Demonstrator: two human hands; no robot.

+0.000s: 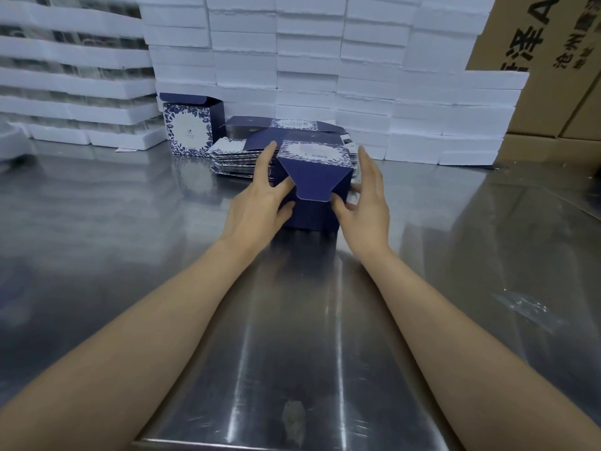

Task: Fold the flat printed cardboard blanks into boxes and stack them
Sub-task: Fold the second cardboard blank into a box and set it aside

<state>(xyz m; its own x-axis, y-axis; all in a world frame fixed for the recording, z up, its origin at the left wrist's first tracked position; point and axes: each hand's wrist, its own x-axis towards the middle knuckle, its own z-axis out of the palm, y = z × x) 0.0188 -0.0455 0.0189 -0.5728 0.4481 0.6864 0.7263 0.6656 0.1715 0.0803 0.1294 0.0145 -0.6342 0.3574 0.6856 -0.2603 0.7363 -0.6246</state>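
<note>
A dark blue cardboard box (313,187) with a white floral panel stands on the steel table (292,320), one trapezoid flap folded down toward me. My left hand (260,193) holds its left side, fingers along the wall and thumb on the front. On the other side, my right hand (366,193) lies with straight fingers along the wall while its thumb presses the flap's tab. Behind lies a pile of flat printed blanks (239,156). One folded box (192,126) stands upright at the back left, its top flap open.
White foam trays (309,60) are stacked in a wall along the back of the table and at the left. Brown shipping cartons (553,76) stand at the right. A white paper scrap (125,149) lies near the folded box.
</note>
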